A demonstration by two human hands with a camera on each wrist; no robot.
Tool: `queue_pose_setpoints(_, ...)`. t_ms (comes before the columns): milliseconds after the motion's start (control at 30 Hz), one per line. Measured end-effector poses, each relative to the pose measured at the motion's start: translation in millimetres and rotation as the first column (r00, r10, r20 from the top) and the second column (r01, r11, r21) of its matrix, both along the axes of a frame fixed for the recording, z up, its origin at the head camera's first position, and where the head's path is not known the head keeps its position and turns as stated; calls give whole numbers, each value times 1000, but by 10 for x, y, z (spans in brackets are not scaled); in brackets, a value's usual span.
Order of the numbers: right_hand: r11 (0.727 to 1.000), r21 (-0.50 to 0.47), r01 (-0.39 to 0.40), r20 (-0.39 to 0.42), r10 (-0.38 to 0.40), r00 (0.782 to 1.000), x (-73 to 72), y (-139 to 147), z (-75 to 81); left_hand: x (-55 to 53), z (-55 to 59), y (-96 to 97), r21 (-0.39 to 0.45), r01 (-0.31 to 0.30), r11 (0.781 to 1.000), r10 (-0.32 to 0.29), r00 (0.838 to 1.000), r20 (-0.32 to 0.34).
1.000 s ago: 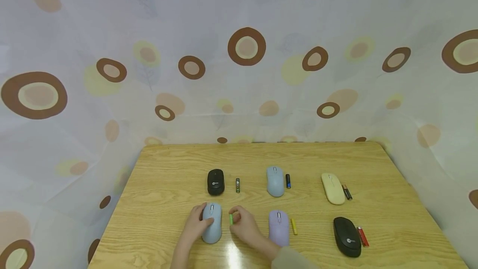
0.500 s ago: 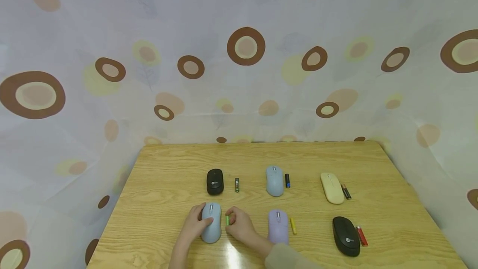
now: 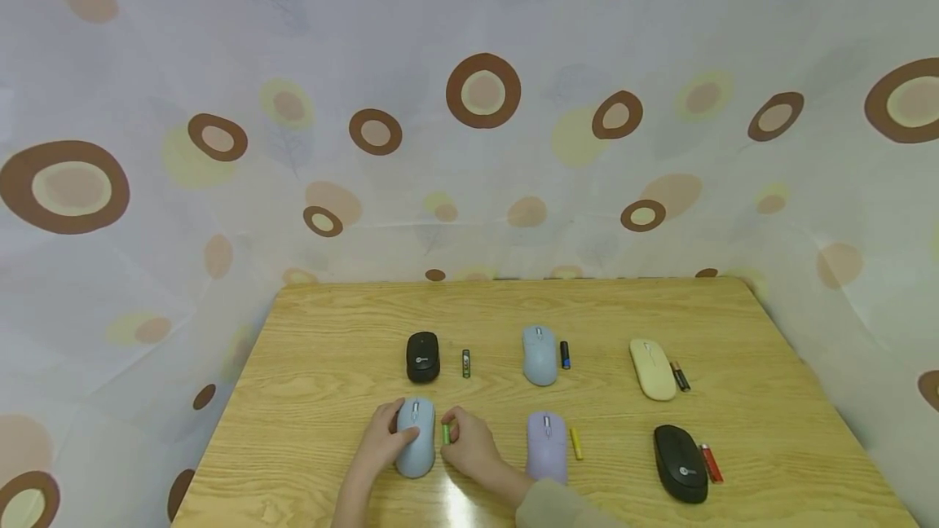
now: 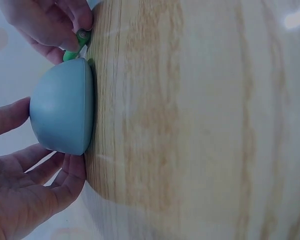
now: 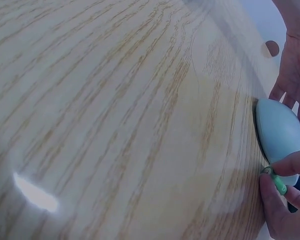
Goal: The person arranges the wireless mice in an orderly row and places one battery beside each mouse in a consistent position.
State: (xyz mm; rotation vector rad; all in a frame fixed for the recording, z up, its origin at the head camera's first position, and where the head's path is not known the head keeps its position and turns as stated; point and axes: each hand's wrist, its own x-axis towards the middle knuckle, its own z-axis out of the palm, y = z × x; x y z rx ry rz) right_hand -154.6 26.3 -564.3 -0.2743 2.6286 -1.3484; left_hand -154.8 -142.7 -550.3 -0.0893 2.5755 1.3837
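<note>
Near the front of the table, my left hand (image 3: 377, 442) grips a light blue computer mouse (image 3: 416, 459). Its thumb lies over the top and its fingers reach along the far-left side, as the left wrist view shows around the mouse (image 4: 62, 107). Just right of that mouse, my right hand (image 3: 473, 448) pinches a small green battery (image 3: 446, 433) between thumb and fingers. In the right wrist view the battery (image 5: 279, 185) is low beside the mouse (image 5: 280, 127), close to the tabletop; whether they touch I cannot tell.
Behind are a black mouse (image 3: 422, 355) with a battery (image 3: 465, 363), a second blue mouse (image 3: 540, 355) with a dark battery (image 3: 565, 354), and a cream mouse (image 3: 652, 369). A purple mouse (image 3: 546, 446) stands beside my right forearm; a larger black mouse (image 3: 678, 463) is farther right.
My right hand has moved slightly left, bringing the green battery closer to the blue mouse. Over the last half second it has barely shifted. My left hand stays on the mouse.
</note>
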Motion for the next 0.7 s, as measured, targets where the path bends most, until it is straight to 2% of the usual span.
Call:
queue_pose_setpoints(333, 1000, 14, -4, -49, 5, 999, 23, -2, 15, 0, -15, 3, -7, -5, 1000, 5, 1000, -7)
queue_pose_setpoints(700, 1000, 2, 2, -45, -2, 999, 34, -6, 30, 7, 10, 13, 3, -8, 1000, 8, 1000, -4)
